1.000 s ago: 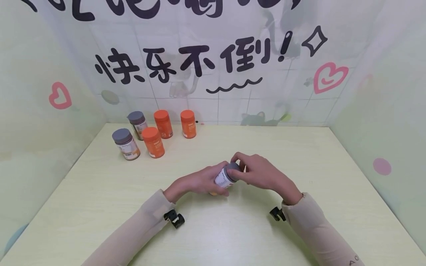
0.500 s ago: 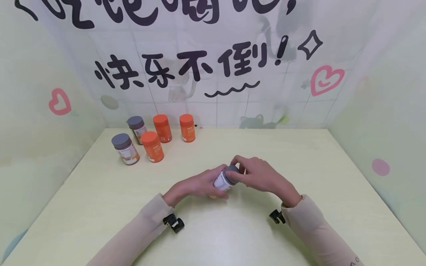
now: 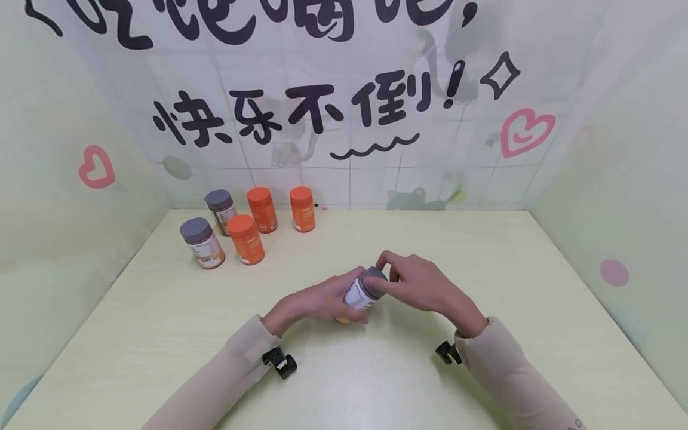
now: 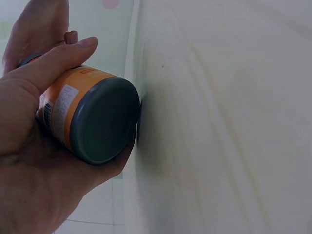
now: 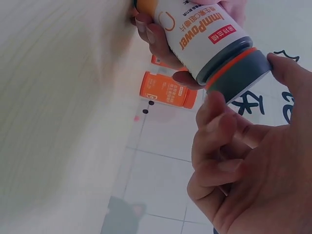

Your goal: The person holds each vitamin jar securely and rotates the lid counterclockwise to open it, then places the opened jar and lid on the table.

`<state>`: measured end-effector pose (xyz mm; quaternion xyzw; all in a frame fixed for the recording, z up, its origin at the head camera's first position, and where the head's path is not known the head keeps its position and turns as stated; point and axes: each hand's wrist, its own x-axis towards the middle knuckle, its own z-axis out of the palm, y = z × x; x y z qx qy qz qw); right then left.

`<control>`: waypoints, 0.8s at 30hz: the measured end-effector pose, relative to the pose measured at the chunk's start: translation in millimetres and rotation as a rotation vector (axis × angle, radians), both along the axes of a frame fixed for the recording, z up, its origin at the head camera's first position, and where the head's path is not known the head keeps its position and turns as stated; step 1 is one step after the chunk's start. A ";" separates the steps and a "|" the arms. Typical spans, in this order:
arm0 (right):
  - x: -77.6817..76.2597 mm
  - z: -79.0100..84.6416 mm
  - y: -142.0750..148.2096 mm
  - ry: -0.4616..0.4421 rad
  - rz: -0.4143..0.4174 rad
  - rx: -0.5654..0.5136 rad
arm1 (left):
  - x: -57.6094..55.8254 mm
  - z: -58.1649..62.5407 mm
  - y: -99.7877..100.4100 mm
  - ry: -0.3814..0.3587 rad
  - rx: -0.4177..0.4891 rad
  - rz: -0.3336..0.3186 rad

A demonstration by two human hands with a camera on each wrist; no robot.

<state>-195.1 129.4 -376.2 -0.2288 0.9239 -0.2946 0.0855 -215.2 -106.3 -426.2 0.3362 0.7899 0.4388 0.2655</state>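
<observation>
A white and orange pill bottle (image 3: 357, 296) lies tilted in my left hand (image 3: 322, 298), over the middle of the table. My fingers and thumb curl round its body, and the left wrist view shows its dark round base (image 4: 105, 122) close to the tabletop. My right hand (image 3: 421, 283) pinches the grey screw cap (image 5: 241, 75) between thumb and fingertips. An orange band (image 5: 230, 67) shows between cap and bottle in the right wrist view. Part of the label is hidden behind my left fingers.
At the back left of the table (image 3: 457, 251) stand several upright bottles: a grey-capped one (image 3: 204, 245), another grey-capped one (image 3: 221, 212), and orange ones (image 3: 247, 240) beside them. A printed curtain (image 3: 376, 179) hangs behind the table.
The head view has tilted up slightly, so everything sits lower in it. My right fingers have shifted a little at the cap; the left hand keeps its grip on the bottle.
</observation>
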 end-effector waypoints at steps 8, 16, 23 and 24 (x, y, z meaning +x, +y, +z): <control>0.7 2.7 2.8 -0.028 0.041 -0.039 | -0.6 1.9 1.1 0.002 -0.002 -0.009; -1.5 -2.7 -0.2 -0.019 0.030 -0.032 | 1.8 1.4 -0.9 -0.001 0.001 -0.002; -0.3 -2.1 0.7 -0.029 0.043 -0.045 | 1.8 0.3 -0.5 0.001 -0.007 0.000; -0.4 -1.9 0.3 -0.026 0.041 -0.043 | 1.5 0.0 -0.6 0.006 -0.006 0.001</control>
